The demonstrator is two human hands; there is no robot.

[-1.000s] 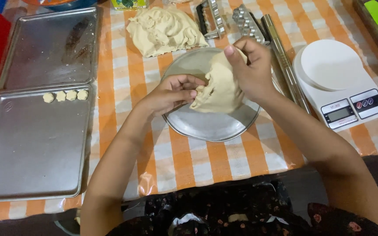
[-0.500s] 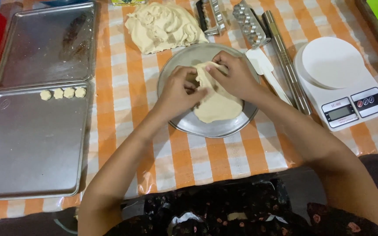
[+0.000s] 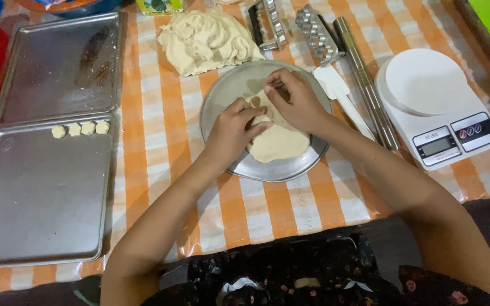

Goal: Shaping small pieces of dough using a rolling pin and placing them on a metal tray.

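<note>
- Pale dough sheet (image 3: 279, 141) lying flat in a round metal pan (image 3: 239, 90), centre of the frame, on an orange-and-white checked cloth (image 3: 143, 141).
- Left hand (image 3: 231, 133) resting on the sheet's left edge, fingers curled and pinching the dough.
- Right hand (image 3: 290, 99) at the sheet's upper edge, fingertips pinching a bit of dough.
- Big lump of dough (image 3: 205, 39) on the cloth just above the pan.
- White spatula (image 3: 341, 99) and metal rolling pin (image 3: 367, 85) just right of the pan.
- White kitchen scale (image 3: 438, 107) at the right.
- Two metal trays at the left: upper tray (image 3: 58, 68) bare, lower tray (image 3: 41, 192) carrying four small dough pieces (image 3: 80, 129) along its top edge.
</note>
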